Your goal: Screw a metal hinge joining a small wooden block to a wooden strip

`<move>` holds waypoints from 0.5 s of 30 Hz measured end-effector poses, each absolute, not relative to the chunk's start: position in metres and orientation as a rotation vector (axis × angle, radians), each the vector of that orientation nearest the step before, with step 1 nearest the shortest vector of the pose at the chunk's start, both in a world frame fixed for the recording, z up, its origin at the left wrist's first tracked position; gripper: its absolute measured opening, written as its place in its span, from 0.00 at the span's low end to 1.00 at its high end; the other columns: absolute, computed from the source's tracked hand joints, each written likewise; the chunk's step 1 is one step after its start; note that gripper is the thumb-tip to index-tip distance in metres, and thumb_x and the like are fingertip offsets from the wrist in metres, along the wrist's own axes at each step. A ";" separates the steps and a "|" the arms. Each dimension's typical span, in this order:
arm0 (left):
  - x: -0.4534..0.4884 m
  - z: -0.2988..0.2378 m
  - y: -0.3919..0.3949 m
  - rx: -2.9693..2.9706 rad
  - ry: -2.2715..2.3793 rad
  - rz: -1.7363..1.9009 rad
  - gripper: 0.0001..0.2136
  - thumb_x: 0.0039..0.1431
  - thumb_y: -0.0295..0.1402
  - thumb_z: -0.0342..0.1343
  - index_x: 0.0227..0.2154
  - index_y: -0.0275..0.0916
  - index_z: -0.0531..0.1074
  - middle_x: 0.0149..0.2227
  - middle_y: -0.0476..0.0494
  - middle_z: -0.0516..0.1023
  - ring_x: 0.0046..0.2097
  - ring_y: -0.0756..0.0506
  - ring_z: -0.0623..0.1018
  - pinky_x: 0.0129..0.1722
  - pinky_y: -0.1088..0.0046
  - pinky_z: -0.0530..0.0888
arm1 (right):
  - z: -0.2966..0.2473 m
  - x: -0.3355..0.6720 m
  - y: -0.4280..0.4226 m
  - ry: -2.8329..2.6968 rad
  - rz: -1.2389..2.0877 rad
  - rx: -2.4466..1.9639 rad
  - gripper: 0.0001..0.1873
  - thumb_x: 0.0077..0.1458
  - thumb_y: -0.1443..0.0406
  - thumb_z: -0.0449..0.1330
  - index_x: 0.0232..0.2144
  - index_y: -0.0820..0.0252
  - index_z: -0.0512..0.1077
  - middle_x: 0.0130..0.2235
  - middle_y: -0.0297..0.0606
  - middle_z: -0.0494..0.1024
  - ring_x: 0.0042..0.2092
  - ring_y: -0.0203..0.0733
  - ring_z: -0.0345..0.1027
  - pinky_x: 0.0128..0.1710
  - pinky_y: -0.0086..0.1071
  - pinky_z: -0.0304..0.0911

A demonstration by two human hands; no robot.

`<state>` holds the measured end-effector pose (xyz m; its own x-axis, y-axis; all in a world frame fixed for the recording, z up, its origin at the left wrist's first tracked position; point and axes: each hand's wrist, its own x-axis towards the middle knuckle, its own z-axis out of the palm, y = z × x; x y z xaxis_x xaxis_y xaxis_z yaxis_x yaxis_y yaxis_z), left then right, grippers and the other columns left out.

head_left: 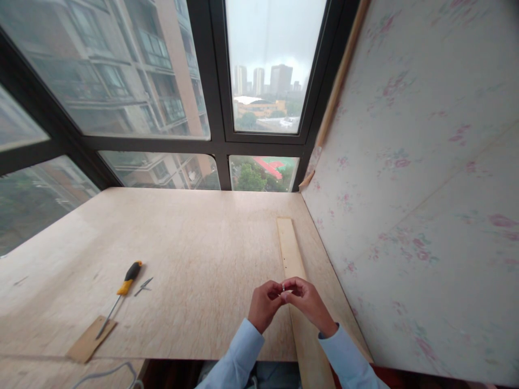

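Observation:
Over the wooden plank (pixel 292 246), my left hand (pixel 264 305) and my right hand (pixel 308 303) meet fingertip to fingertip. Both are closed in a pinch around a small shiny metal piece (pixel 283 287), too small and too covered by fingers to name its kind. The plank lies lengthwise on the table and juts past its front edge. A few small dark marks or holes show on it just beyond my fingers.
At left, a screwdriver (pixel 130 278) with a black and yellow handle rests its tip on a brown flat piece (pixel 91 339). Several thin metal pieces (pixel 144 286), perhaps screws, lie beside it. A grey cable (pixel 107 373) is at front left. A papered wall (pixel 405 189) stands right; windows rise behind.

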<state>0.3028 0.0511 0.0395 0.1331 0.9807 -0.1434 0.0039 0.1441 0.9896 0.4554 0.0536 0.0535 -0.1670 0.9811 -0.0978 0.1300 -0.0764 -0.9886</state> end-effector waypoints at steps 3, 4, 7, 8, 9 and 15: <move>0.303 0.042 0.051 1.144 1.170 1.009 0.10 0.43 0.36 0.65 0.23 0.37 0.72 0.23 0.47 0.76 0.27 0.48 0.74 0.28 0.75 0.70 | 0.056 0.455 0.053 -1.345 1.358 -1.266 0.18 0.43 0.52 0.69 0.28 0.59 0.71 0.37 0.42 0.80 0.38 0.46 0.74 0.39 0.38 0.70; 0.304 0.042 0.051 1.136 1.170 1.010 0.10 0.43 0.37 0.65 0.23 0.37 0.71 0.23 0.48 0.76 0.27 0.48 0.73 0.28 0.75 0.70 | 0.057 0.455 0.053 -1.327 1.364 -1.263 0.19 0.43 0.52 0.69 0.26 0.59 0.70 0.37 0.42 0.80 0.38 0.46 0.74 0.39 0.38 0.70; 0.304 0.043 0.052 1.144 1.203 1.003 0.11 0.43 0.37 0.65 0.21 0.37 0.70 0.21 0.50 0.73 0.25 0.50 0.70 0.26 0.76 0.67 | 0.060 0.455 0.052 -1.316 1.355 -1.260 0.19 0.43 0.51 0.69 0.24 0.59 0.70 0.36 0.42 0.80 0.37 0.45 0.74 0.39 0.37 0.69; 0.303 0.043 0.052 1.163 1.226 0.997 0.12 0.43 0.37 0.65 0.20 0.37 0.69 0.20 0.50 0.72 0.25 0.50 0.69 0.25 0.76 0.65 | 0.061 0.455 0.053 -1.322 1.349 -1.259 0.18 0.43 0.51 0.69 0.25 0.59 0.71 0.34 0.41 0.80 0.36 0.45 0.74 0.38 0.37 0.69; 0.303 0.043 0.053 1.186 1.249 0.992 0.12 0.43 0.38 0.65 0.20 0.37 0.69 0.19 0.51 0.70 0.24 0.51 0.67 0.25 0.77 0.63 | 0.062 0.455 0.053 -1.327 1.346 -1.259 0.18 0.44 0.51 0.68 0.26 0.59 0.72 0.33 0.40 0.80 0.35 0.45 0.74 0.38 0.36 0.68; 0.303 0.041 0.054 1.220 1.254 0.997 0.13 0.46 0.40 0.63 0.20 0.36 0.69 0.20 0.51 0.69 0.24 0.51 0.66 0.25 0.76 0.61 | 0.058 0.461 0.057 -1.396 1.294 -1.351 0.19 0.51 0.49 0.63 0.29 0.61 0.75 0.28 0.37 0.79 0.30 0.42 0.71 0.31 0.33 0.65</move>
<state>0.3032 0.0539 0.0407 0.0962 0.9863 -0.1340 0.0917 0.1253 0.9879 0.4606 0.0568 0.0583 -0.1249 0.9860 -0.1103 0.1847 -0.0861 -0.9790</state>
